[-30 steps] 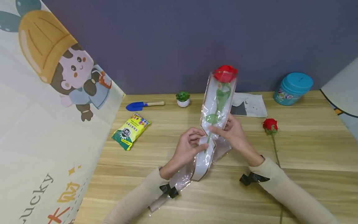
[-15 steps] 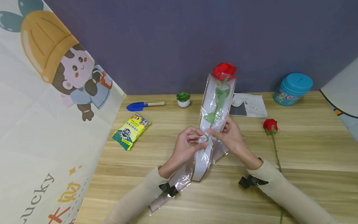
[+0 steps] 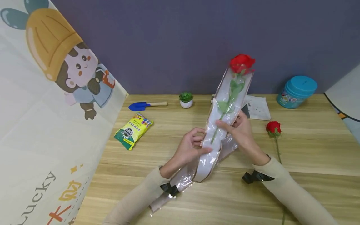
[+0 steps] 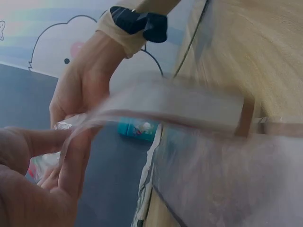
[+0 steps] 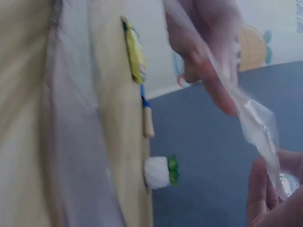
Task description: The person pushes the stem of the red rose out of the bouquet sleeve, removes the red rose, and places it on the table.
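A red rose (image 3: pixel 242 63) with a green stem lies in a clear-fronted, white-backed flower sleeve (image 3: pixel 204 167), its bloom sticking out past the top edge. Held above the table, the sleeve tilts up to the right. My left hand (image 3: pixel 189 149) pinches its lower part, thumb on the front. Higher up, my right hand (image 3: pixel 240 132) pinches the other edge, with its thumb over the stem. Beneath, more transparent wrapping (image 3: pixel 182 181) lies on the table. In the left wrist view the sleeve's lower end (image 4: pixel 189 109) is blurred.
A second red rose (image 3: pixel 273 127) lies at right. Along the back are a blue trowel (image 3: pixel 137 106), a potted succulent (image 3: pixel 186 100), a printed cloth-like piece (image 3: pixel 258 107) and a teal bucket (image 3: pixel 296 92). A yellow-green packet (image 3: pixel 133 131) lies at left.
The sleeve with the rose has swung up and to the right, and its fold near the hands has straightened out. My right hand has moved slightly up and right; the left has shifted little.
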Demonstrator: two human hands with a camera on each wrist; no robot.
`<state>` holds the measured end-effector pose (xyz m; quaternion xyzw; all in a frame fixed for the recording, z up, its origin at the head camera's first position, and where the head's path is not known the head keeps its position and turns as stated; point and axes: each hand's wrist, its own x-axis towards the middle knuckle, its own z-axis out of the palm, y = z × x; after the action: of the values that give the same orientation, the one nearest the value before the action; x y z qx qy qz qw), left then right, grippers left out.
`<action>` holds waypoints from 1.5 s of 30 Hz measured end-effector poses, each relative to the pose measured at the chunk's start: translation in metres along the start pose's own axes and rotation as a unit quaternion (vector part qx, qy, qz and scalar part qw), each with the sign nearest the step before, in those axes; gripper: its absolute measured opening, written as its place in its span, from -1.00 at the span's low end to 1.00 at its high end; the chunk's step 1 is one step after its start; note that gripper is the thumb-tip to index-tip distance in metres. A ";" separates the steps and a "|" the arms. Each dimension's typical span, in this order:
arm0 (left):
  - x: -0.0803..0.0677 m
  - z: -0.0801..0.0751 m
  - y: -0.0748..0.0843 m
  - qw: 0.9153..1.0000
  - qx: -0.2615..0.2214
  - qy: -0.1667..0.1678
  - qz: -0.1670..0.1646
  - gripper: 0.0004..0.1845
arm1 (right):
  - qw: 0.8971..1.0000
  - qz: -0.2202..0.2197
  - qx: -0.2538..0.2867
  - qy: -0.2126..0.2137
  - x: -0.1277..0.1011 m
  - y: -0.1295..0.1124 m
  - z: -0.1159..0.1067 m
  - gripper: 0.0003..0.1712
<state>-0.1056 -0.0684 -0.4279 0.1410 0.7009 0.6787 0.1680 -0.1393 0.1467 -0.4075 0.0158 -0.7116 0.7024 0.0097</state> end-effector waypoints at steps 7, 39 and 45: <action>0.001 0.000 0.004 1.000 0.026 -0.015 -0.004 -0.31 | 0.999 -0.014 0.034 -0.014 0.002 -0.008 -0.005 -0.25; 0.009 0.009 -0.001 0.999 -0.012 -0.027 0.019 -0.39 | 0.998 0.001 0.055 0.010 0.011 -0.027 -0.019 -0.29; 0.009 0.008 -0.002 0.999 -0.012 -0.035 0.015 -0.42 | 0.998 0.000 0.063 0.002 0.010 -0.026 -0.019 -0.28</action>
<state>-0.1100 -0.0579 -0.4302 0.1732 0.6842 0.6841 0.1839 -0.1480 0.1652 -0.3808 0.0149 -0.6661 0.7456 0.0104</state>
